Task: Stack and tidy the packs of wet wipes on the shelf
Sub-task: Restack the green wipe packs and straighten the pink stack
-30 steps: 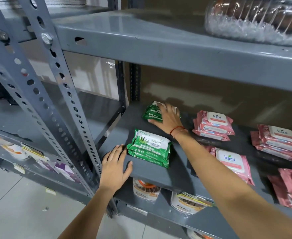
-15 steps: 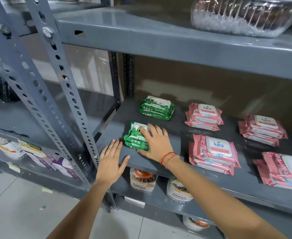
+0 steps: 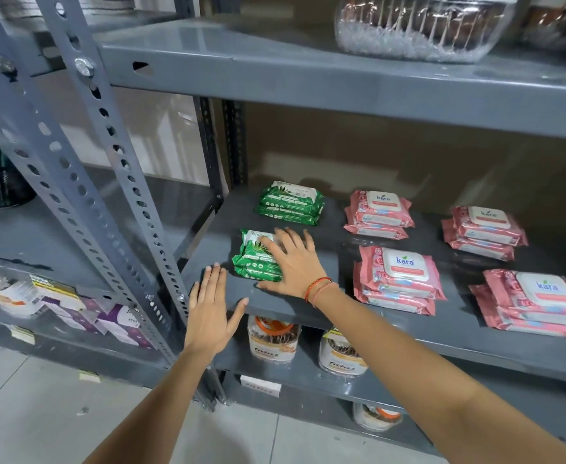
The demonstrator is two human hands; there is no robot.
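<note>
Front-left green Origami wet-wipe stack, shelf front edge: right hand spread flat over its right end, seemingly squaring it; left hand open, empty, bracing on the shelf lip just beside.

Both arms extended. Left hand flat, fingers spread. Right hand flat, palm down, fingers splayed.
</note>
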